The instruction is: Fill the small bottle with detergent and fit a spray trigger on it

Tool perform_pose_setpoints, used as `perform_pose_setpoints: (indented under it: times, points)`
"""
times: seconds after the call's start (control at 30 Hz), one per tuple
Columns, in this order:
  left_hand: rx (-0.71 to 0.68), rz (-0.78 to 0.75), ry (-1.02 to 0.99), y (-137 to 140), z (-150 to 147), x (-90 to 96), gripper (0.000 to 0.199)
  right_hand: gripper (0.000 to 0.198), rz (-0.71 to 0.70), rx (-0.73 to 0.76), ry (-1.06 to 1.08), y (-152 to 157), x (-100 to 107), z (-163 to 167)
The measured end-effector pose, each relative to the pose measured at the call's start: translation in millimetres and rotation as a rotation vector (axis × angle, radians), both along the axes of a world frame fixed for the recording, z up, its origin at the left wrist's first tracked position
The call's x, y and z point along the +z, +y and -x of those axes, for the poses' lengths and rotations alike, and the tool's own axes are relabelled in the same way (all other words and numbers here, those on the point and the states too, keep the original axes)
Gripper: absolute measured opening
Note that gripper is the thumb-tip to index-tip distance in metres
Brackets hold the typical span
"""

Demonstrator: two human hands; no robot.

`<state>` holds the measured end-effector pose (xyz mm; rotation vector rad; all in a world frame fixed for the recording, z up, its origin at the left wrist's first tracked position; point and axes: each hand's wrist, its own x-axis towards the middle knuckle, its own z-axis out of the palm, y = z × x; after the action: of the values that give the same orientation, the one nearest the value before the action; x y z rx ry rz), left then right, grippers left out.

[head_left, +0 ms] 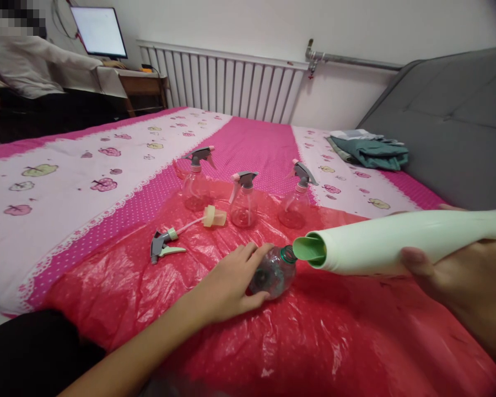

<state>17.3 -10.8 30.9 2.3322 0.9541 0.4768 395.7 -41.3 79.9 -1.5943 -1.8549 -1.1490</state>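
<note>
My left hand (231,284) is wrapped round a clear spray bottle (279,278) without its head, tilted so its green-rimmed mouth leans right. In my right hand (446,275) is a large pale-green detergent bottle (367,242), held almost level. Its green spout (309,248) is right at the clear bottle's mouth; any liquid flow is not visible. Left of my left hand lie a grey-and-green spray head (160,246) with its tube and a pale yellow cap (215,216). Behind stand three bottles with sprayer tops: left (195,190), middle (243,208) and right (294,208).
A red plastic sheet (119,286) covers the near part of the pink patterned bed (256,140). Folded clothes (370,150) lie by the grey headboard (450,116). A radiator (223,82) runs along the wall. At far left, a person (28,66) sits at a desk with a monitor (99,30).
</note>
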Motion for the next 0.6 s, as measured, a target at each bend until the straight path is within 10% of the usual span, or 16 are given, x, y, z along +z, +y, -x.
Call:
perform_pose_setpoints:
  times: [0.6]
  points:
    - [0.003,-0.016,-0.043,-0.2,0.6,-1.0,0.073,0.076,0.0,-0.026,0.021,0.8,2.0,-2.3]
